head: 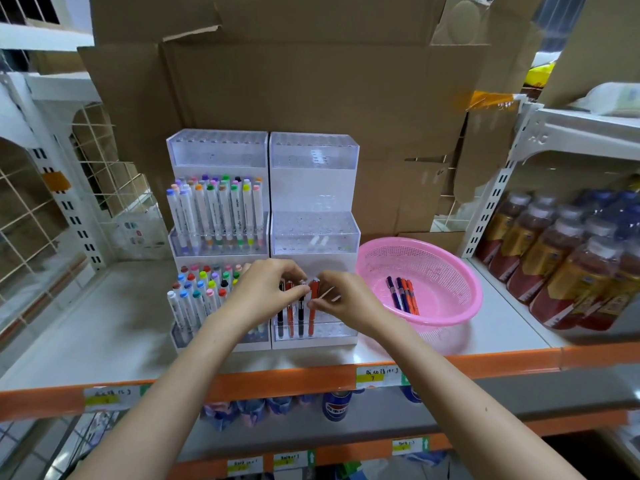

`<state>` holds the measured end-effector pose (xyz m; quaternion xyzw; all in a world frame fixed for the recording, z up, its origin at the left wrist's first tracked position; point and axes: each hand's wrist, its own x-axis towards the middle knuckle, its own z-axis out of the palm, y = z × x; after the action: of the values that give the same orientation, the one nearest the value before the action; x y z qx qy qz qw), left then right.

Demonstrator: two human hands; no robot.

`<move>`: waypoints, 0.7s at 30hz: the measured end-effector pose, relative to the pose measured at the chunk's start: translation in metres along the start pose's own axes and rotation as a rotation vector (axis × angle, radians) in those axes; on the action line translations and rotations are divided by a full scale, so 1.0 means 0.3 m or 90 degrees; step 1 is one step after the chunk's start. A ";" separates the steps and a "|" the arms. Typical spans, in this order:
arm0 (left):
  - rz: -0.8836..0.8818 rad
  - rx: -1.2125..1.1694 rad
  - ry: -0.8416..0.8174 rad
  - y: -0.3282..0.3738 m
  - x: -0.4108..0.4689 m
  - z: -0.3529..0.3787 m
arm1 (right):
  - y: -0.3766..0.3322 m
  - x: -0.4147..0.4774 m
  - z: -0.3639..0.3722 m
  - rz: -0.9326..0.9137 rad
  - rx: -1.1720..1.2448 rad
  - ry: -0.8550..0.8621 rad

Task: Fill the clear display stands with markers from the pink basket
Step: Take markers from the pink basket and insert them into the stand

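Grey shelf: stands, pink basket, bottles

L hand, R hand, forearms — all bare

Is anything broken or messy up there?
Yes. The cardboard behind the clear stands is torn along its top, with ragged, bent flaps. Nothing looks spilled.

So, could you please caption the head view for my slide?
Left hand pinches black marker, right hand orange marker, in right stand; pink basket holds more.
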<state>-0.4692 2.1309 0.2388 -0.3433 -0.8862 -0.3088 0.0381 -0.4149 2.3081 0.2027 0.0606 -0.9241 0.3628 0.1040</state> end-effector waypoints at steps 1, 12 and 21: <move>0.006 0.000 0.010 0.009 0.003 -0.002 | 0.001 0.002 -0.012 -0.003 0.012 0.001; 0.191 0.130 0.077 0.245 0.138 0.105 | 0.119 -0.054 -0.245 -0.040 -0.028 0.137; 0.073 0.126 -0.100 0.325 0.316 0.456 | 0.385 -0.102 -0.368 0.154 -0.132 0.053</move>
<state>-0.4600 2.3208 0.2059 -0.4115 -0.8914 -0.1891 0.0199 -0.3906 2.4688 0.1983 -0.0777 -0.9519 0.2778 0.1037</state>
